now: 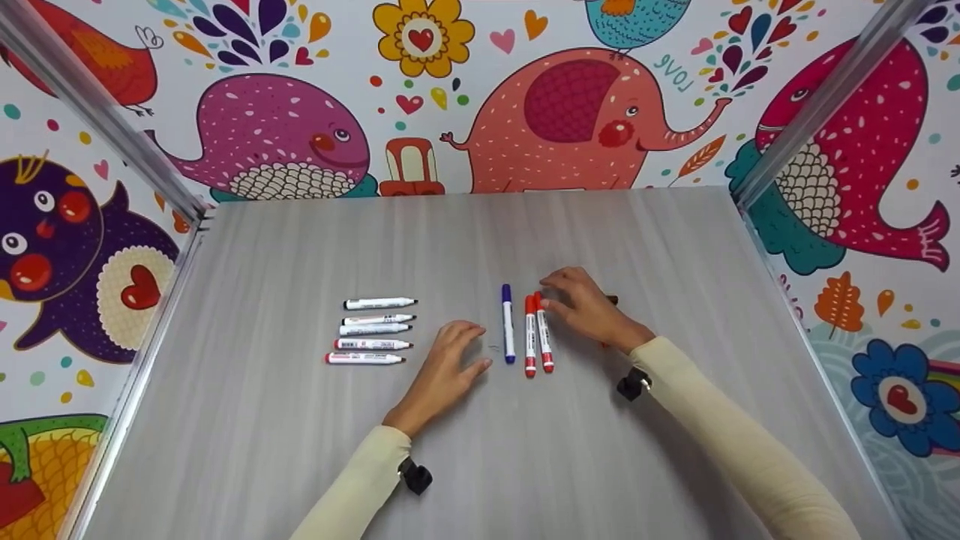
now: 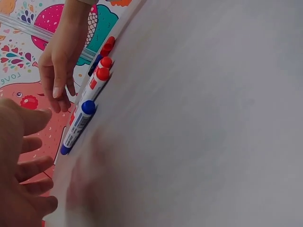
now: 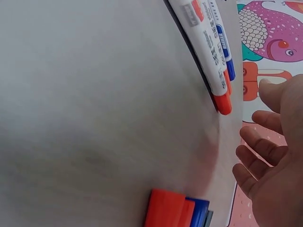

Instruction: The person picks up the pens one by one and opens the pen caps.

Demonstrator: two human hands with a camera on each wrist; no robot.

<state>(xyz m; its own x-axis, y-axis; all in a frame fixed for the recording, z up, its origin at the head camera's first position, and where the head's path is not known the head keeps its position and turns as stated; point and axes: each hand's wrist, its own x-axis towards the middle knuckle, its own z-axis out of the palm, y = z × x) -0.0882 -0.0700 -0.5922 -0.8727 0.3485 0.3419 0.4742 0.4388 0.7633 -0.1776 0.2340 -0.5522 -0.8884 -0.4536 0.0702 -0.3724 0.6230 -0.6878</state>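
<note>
A blue marker and two red markers lie side by side at the middle of the grey table. My right hand hovers over the right red marker, fingers relaxed, fingertips at its far end. A few more markers lie partly hidden under that hand. My left hand rests on the table just left of the blue marker, fingers spread and holding nothing. In the left wrist view the blue marker and red markers lie beyond my left hand's fingers.
Several white-barrelled markers lie in a neat column at the left of the table. Patterned walls and metal frame posts enclose the table on three sides.
</note>
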